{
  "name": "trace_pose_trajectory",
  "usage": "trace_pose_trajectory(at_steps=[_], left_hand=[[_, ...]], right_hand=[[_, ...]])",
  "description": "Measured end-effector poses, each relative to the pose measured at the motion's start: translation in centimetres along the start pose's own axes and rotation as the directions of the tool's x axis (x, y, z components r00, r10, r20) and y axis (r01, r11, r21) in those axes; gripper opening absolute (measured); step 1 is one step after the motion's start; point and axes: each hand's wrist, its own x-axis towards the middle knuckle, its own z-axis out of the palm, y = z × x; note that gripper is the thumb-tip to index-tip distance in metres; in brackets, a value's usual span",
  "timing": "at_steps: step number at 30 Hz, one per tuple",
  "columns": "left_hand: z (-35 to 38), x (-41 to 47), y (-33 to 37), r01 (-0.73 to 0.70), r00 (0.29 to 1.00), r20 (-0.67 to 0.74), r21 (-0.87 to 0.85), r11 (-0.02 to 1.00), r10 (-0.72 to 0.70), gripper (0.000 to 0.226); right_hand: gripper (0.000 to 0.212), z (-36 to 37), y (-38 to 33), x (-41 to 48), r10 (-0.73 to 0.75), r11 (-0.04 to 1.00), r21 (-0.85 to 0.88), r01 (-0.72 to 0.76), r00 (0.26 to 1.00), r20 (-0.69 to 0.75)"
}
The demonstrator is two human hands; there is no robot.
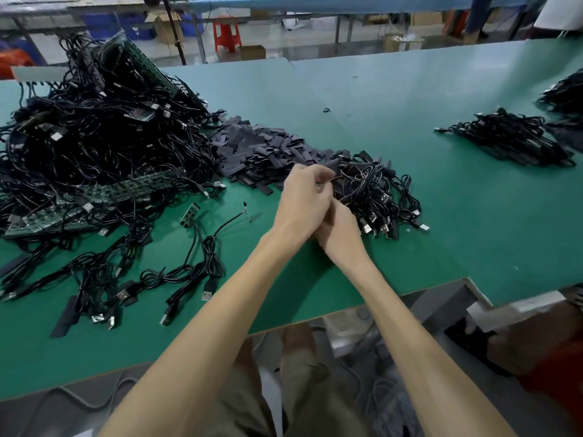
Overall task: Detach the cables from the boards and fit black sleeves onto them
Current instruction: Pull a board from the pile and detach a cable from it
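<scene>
My left hand (pixel 303 200) and my right hand (pixel 342 233) meet over the green table, fingers curled, at the edge of a small heap of black USB cables (pixel 381 197). The left hand's fingertips pinch a thin cable end beside a black sleeve; the left hand hides most of the right hand's fingers, which curl around the same cable. Behind the hands lies a pile of flat black sleeves (pixel 262 149). A big tangle of cables (pixel 94 130) with green boards (pixel 82 203) fills the left side. A small board piece (pixel 190 212) with its cable lies apart.
Loose cables with USB plugs (pixel 189 279) sprawl at the front left. Another bundle of cables (pixel 511 140) sits at the right, with more at the far right edge (pixel 564 93). The table's front edge (pixel 347 310) runs diagonally. A red stool (pixel 226 33) stands beyond the table.
</scene>
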Motion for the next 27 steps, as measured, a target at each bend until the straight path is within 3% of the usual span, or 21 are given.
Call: trace_pose_trajectory(at_steps=[4, 9, 13, 19, 27], left_hand=[[-2.8, -1.0, -2.2, 0.037, 0.999, -0.034, 0.098, 0.994, -0.034, 0.024], [-6.4, -2.8, -5.4, 0.109, 0.981, -0.186, 0.324, 0.940, -0.050, 0.029], [-8.3, -4.2, -7.2, 0.215, 0.931, -0.361, 0.428, 0.878, -0.052, 0.030], [-10.0, -4.9, -8.8, 0.406, 0.909, -0.335, 0.584, 0.703, -0.247, 0.034], [-9.5, -5.2, -8.9, 0.314, 0.942, -0.290, 0.571, 0.759, -0.171, 0.013]], right_hand=[[0.002, 0.2, 0.1, 0.1, 0.049, 0.996, 0.077, -0.045, 0.998, -0.042], [0.018, -0.1, -0.2, 0.1, 0.062, 0.987, 0.154, -0.046, 0.992, -0.105], [0.023, 0.0, -0.2, 0.0, 0.060, 0.993, 0.100, -0.056, 0.997, -0.039], [0.020, 0.0, -0.3, -0.1, 0.079, 0.993, 0.093, -0.078, 0.997, -0.011], [0.009, 0.1, -0.5, -0.2, 0.078, 0.996, 0.045, -0.080, 0.996, 0.034]])
